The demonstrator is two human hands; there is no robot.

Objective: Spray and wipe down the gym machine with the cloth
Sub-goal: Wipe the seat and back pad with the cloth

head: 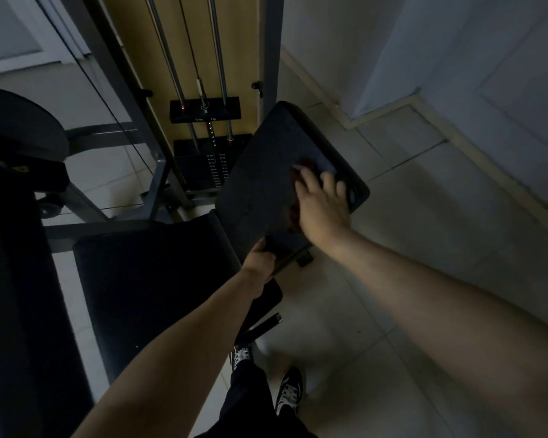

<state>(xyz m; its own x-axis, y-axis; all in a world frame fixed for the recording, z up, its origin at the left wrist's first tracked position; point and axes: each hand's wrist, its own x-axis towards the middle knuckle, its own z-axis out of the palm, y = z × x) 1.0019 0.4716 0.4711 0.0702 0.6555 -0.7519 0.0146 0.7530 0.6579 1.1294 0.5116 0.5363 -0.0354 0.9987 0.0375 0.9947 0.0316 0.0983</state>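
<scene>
cloth [301,165] crumpled under right hand [321,207], matte pad [260,172]

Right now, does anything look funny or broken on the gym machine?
One thing: the top weight plate sits raised on its rods, with a gap above the weight stack. Nothing looks spilled or broken, though the room is dim.

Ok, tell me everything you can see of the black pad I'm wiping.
The black pad is a rectangular cushion with rounded corners, covered in what looks like matte vinyl. It sits tilted above the tiled floor, beside the weight stack. The right hand presses a reddish cloth flat on its right side; the left hand grips its near edge. Dim light hides any wetness.
</scene>
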